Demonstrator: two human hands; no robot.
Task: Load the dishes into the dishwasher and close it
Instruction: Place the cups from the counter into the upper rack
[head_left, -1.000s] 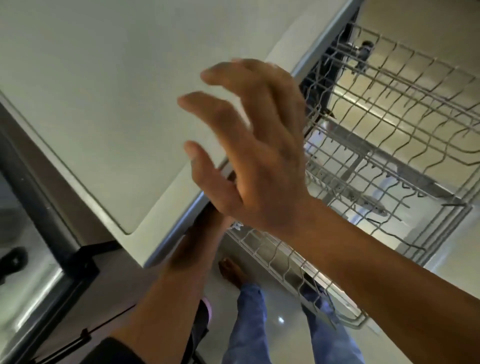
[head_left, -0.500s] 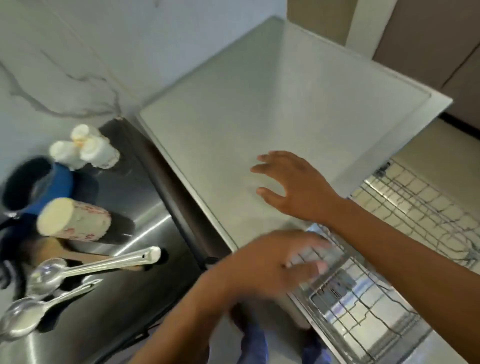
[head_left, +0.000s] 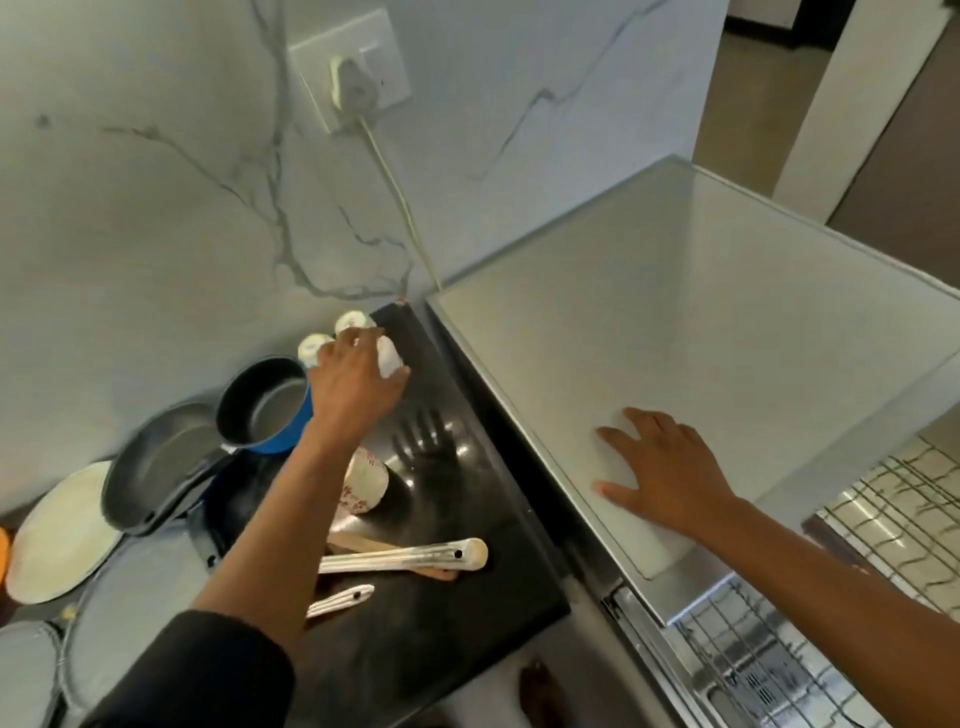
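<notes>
A small white cup (head_left: 390, 357) beside the blue pot (head_left: 267, 406) is gripped by the left hand (head_left: 353, 387); the right hand (head_left: 662, 470), fingers spread, is rested flat on the dishwasher top (head_left: 701, 322); carrying to the rack (head_left: 769, 670) is judged next

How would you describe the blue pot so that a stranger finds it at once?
Start at the marble wall and go down to the dark counter against it. The blue pot stands there, just left of the left hand. Only it has a blue outside; the grey pan beside it is shallower.

Wall socket (head_left: 349, 73) with plug, cord (head_left: 400, 192), marble wall (head_left: 130, 208)
</notes>
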